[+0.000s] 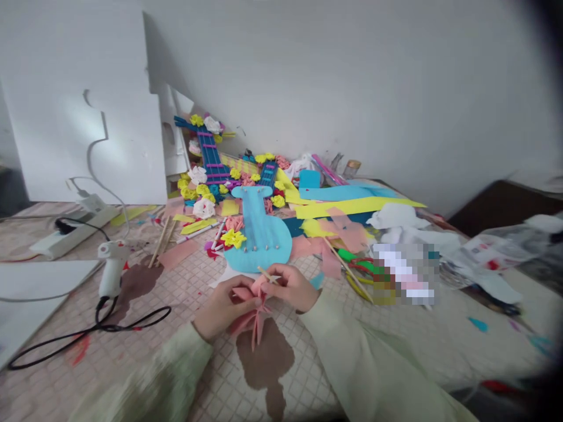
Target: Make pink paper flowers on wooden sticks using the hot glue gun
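Between my two hands is a pink paper flower (254,319) with pointed petals hanging down over the table. My left hand (226,308) pinches its petals from the left side. In my right hand (291,287) a thin wooden stick (265,274) is held at the top of the flower, its tip poking up past the fingers. Just beyond my hands lies a light-blue guitar-shaped cutout (259,234) with small studs and lines on it. A yellow paper flower (233,238) rests at its left edge.
A white glue gun (111,269) with a black cord stands at the left, near a power strip (74,231). Paper-flower decorations (211,158) pile up at the back. Yellow paper strips (352,206), scissors (358,275) and plastic bags (505,246) lie to the right.
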The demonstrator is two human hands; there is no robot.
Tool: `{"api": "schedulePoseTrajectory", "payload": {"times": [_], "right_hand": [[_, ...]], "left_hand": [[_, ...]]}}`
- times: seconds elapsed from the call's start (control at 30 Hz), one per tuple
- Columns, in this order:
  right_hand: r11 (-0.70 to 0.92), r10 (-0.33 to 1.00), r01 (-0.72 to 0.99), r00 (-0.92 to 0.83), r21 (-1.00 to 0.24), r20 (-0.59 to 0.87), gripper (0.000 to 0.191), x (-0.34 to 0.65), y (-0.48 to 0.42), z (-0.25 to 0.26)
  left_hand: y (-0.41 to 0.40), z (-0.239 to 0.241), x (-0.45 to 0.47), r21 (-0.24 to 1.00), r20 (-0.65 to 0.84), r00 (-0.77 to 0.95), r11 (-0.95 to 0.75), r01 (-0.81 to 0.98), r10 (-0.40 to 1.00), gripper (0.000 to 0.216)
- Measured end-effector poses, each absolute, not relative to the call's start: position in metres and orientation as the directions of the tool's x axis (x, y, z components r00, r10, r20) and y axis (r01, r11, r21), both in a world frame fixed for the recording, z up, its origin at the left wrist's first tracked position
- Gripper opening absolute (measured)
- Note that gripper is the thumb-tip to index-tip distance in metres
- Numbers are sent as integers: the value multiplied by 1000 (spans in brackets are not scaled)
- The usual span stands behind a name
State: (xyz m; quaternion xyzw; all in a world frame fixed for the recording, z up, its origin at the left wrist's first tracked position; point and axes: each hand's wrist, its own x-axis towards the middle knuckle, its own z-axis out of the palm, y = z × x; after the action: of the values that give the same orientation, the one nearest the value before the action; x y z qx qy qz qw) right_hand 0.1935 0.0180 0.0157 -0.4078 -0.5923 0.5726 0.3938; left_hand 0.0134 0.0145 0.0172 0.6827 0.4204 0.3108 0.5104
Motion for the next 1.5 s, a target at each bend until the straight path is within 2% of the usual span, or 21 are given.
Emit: {"api": "schedulePoseTrajectory", "payload": {"times": [0.2, 0.33, 0.47, 0.6, 0.67, 0.73, 0.9, 1.1, 1.2, 1.4, 1.5], "right_hand": [[69, 945, 0, -322, -998, 66, 28, 191, 19, 25], [111, 929, -34, -352, -993, 116, 30, 193, 19, 47], [116, 867, -82, -478, -990, 142, 35, 199, 25, 70], [317, 817, -58, -490, -947, 304, 42, 203, 29, 76], [425, 784, -28, -487, -905, 383, 45, 204, 26, 72], [503, 755, 2, -489, -865, 438, 40, 204, 22, 66], [563, 751, 64, -457, -824, 478, 17, 203, 13, 54], [580, 731, 54, -475, -813, 490, 3, 200, 13, 52], [554, 744, 67, -486, -830, 458, 3, 199, 14, 50], [542, 758, 69, -472, -838, 451, 5, 203, 18, 45], [545, 736, 95, -529, -833, 422, 10, 209, 20, 45]], "left_hand": [[20, 30, 12, 966, -15, 487, -114, 234, 873, 24], [20, 57, 15, 935, 51, 529, -227, 273, 847, 17], [21, 75, 18, 857, 267, 483, -435, 277, 834, 13], [24, 69, 16, 655, 593, 450, -725, 213, 668, 18], [24, 63, 13, 576, 682, 455, -804, 149, 573, 26], [23, 57, 11, 542, 721, 455, -835, 100, 522, 30], [19, 47, 6, 569, 702, 474, -819, 76, 532, 34], [19, 39, 1, 629, 611, 561, -773, 82, 558, 43], [21, 36, 3, 651, 567, 615, -755, 73, 548, 40], [29, 25, 6, 601, 587, 636, -796, 71, 501, 39], [31, 24, 5, 595, 573, 653, -799, 85, 496, 36]]}}
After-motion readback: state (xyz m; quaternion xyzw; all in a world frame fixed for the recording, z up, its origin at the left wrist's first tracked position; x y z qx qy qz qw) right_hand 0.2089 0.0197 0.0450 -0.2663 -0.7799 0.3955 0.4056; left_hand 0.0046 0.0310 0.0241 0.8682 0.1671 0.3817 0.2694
